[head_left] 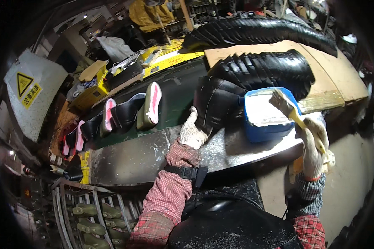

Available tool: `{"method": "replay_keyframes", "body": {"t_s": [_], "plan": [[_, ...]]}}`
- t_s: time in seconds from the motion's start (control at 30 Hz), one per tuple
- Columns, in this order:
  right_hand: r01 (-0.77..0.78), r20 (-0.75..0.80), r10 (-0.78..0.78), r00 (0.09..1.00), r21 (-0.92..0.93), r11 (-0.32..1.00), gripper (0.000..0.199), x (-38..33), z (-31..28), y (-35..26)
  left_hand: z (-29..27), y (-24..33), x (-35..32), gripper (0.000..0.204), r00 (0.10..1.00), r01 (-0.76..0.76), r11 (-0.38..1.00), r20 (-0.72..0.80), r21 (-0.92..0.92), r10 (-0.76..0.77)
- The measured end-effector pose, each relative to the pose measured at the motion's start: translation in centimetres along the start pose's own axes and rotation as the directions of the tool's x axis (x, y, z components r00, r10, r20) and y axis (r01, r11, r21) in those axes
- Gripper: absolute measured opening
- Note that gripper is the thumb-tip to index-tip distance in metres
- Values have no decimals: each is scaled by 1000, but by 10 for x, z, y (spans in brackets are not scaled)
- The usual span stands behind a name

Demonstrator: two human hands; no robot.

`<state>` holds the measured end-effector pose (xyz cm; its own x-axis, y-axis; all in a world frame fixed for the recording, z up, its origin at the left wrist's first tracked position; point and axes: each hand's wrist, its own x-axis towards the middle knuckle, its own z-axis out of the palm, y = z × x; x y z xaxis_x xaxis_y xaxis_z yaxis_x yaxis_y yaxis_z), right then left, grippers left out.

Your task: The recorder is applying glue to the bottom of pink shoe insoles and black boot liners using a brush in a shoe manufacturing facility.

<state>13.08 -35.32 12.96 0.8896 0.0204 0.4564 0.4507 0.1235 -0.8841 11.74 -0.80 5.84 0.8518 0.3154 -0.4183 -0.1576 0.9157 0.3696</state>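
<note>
My left hand (193,129), in a whitish work glove, grips the lower left edge of a black shoe upper (220,99) at the table's edge. Its thumb points up along the piece, while the other fingers are mostly hidden. Right beside the upper stands a blue tub (265,133) filled with white paste (262,108). My right hand (315,145), gloved too, is closed round the yellow handle of a brush (296,117). The brush's coated bristles are over the tub's far right part; whether they touch the paste I cannot tell.
A stack of overlapping black uppers (262,70) lies on a wooden board (332,74), with a longer row (257,33) behind. Green shoe lasts with pink-and-white bottoms (154,101) and black uppers stand on the green belt (174,108). A metal rack (60,207) holds more lasts, lower left.
</note>
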Motion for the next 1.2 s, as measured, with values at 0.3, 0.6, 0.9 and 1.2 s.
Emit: {"method": "replay_keyframes", "body": {"t_s": [0.3, 0.6, 0.9, 1.2], "plan": [[226, 277, -66, 959, -600, 767, 18, 63, 24, 19, -43, 77, -162, 44, 931, -140, 980, 317, -140, 179], [333, 303, -207, 930, -462, 822, 4, -8, 20, -17, -121, 112, -302, 68, 683, -105, -916, 697, 386, 216], [431, 750, -426, 507, 208, 878, 26, -69, 286, -30, -215, 80, -252, 63, 945, -323, 946, -45, 8, 323], [-384, 858, 284, 428, -111, 917, 26, -98, 244, 18, -240, 95, -243, 56, 970, -243, 966, -23, -85, 242]]}}
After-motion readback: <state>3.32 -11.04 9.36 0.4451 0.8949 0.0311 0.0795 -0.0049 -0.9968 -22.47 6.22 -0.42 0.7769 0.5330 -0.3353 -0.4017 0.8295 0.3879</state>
